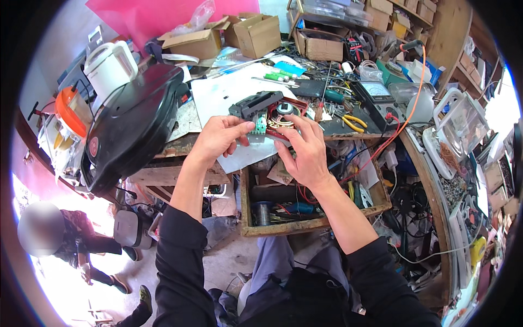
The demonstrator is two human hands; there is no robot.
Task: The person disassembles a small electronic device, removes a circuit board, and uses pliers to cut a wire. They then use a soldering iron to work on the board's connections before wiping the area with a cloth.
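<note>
My left hand [222, 137] pinches the edge of a small green circuit board [260, 124] between thumb and fingers. Beside the board lies an opened red casing [299, 103] with a round speaker [284, 108] set in it. Over that casing my right hand [306, 146] rests with its fingers spread and bent, the tips at its near right side. Whether they press on the casing or on a small part inside cannot be made out. A dark grey plastic housing [256, 103] stands tilted just behind the board. White paper [220, 92] lies under these parts.
An open wooden drawer [316, 224] with tools and a solder spool [262, 213] juts out below my hands. Yellow-handled pliers [354, 123] and a multimeter [376, 92] lie to the right. A big black lid-like appliance [136, 125] stands left. A person [71, 234] is at lower left.
</note>
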